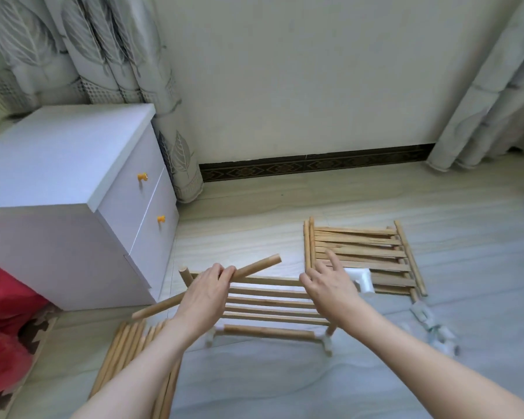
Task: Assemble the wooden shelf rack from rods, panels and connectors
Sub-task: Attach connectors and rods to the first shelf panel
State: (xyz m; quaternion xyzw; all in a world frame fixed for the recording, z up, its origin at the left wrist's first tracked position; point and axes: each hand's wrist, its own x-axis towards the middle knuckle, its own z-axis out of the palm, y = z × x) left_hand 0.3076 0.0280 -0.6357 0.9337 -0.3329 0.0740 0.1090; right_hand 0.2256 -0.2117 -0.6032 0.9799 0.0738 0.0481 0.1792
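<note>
My left hand [204, 293] grips a long wooden rod [254, 269] near its middle, holding it slanted above the floor. Under both hands stands a partly built slatted shelf [270, 303], with white connectors [327, 343] at its front corners. My right hand [327, 285] hovers over the shelf's right end, fingers spread and the index finger stretched toward a white connector [362, 279]. That connector lies on a stack of slatted panels [360, 255]. A bundle of loose rods [130, 352] lies on the floor at lower left.
A white cabinet [73, 207] with orange knobs stands at left, close to the shelf. More white connectors [433, 331] are scattered on the floor at right. Red fabric [3, 328] lies at the far left. Curtains and a wall close off the back.
</note>
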